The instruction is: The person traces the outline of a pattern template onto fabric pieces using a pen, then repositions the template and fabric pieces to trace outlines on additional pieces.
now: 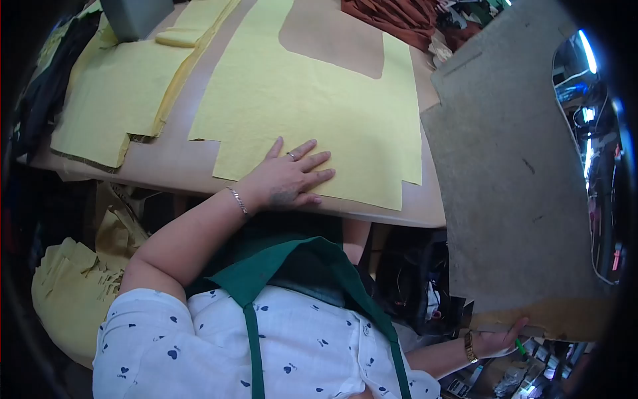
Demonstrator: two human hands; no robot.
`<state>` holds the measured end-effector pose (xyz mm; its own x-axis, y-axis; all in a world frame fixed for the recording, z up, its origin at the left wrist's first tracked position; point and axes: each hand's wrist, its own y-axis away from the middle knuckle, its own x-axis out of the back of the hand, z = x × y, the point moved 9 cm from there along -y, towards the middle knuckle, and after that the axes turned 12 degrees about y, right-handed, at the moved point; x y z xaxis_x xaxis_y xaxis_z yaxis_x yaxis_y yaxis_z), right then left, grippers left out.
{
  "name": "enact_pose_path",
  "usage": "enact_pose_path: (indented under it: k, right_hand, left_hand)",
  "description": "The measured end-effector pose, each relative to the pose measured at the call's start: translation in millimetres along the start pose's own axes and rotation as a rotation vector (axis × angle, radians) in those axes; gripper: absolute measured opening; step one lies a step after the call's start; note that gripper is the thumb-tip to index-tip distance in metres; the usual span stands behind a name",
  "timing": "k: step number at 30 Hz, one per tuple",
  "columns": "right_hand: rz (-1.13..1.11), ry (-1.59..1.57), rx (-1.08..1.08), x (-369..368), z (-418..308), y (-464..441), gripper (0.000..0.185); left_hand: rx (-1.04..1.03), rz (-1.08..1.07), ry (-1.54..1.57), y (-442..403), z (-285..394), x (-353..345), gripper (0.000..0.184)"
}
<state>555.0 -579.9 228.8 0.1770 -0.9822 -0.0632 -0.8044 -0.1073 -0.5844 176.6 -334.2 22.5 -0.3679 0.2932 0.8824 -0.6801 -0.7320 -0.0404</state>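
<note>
table (333, 36) — hand (291, 181) on cloth (362, 146) — other (500, 341) unclear

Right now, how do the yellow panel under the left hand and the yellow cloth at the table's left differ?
The yellow panel looks evenly coloured; the yellow cloth has a darker strip along its right edge. The left hand rests on the yellow panel; no hand touches the yellow cloth. Both are yellow, on the table.

Right hand (497, 343): we cannot make out its hold; green item (520, 346) there too small to name. Left hand (291, 175): palm hidden from us. Middle yellow cloth (312, 100) cut off by top edge.
</note>
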Motion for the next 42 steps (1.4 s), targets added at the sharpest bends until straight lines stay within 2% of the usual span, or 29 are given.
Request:
enact_pose_path:
  k: [3,6,8,9,10,14,20,24,27,33,35,42]
  right_hand:
    - [0.010,0.041,-0.025,11.1,0.8,2.5,0.047]
    - [-0.008,0.021,-0.026,9.3,-0.3,8.5,0.047]
    - [-0.042,0.047,-0.008,2.4,-3.1,8.2,0.047]
    - [-0.044,0.059,0.004,7.7,1.0,-1.8,0.039]
    - [-0.048,0.062,0.016,8.3,4.6,-11.6,0.033]
    - [-0.069,0.062,-0.020,-2.8,11.3,-25.4,0.044]
    - [-0.060,0.101,-0.049,-26.8,-7.5,3.1,0.047]
    - [-0.044,-0.071,-0.033,-21.5,-1.2,3.0,0.046]
    - [-0.051,-0.039,0.006,-15.6,-3.5,7.7,0.048]
    - [-0.085,-0.150,-0.169,-15.8,5.0,11.5,0.051]
    - [-0.066,-0.157,-0.146,-12.8,7.1,6.2,0.051]
    - [0.002,-0.176,-0.141,-18.6,5.0,11.6,0.051]
  left_hand:
    - [-0.035,0.009,0.036,0.6,-4.7,4.2,0.048]
    - [-0.135,0.161,0.071,6.1,-6.0,16.3,0.036]
    - [-0.255,0.151,0.134,11.9,1.0,15.0,0.027]
    - [-0.315,0.158,0.153,15.4,6.6,18.2,0.022]
    - [-0.334,0.266,0.151,22.8,7.8,23.8,0.016]
    - [-0.125,0.183,0.077,38.3,-3.4,28.8,0.018]
    - [-0.105,0.039,-0.067,33.6,5.9,26.6,0.013]
    - [-0.141,0.135,-0.120,27.3,8.4,28.6,0.014]
    - [-0.151,0.177,-0.171,30.0,6.7,28.0,0.016]
    - [-0.167,0.290,-0.185,46.1,-2.4,32.4,0.023]
    - [-0.168,0.304,-0.135,50.7,-5.5,32.0,0.025]
    - [-0.009,0.324,-0.111,77.6,-29.0,47.4,0.026]
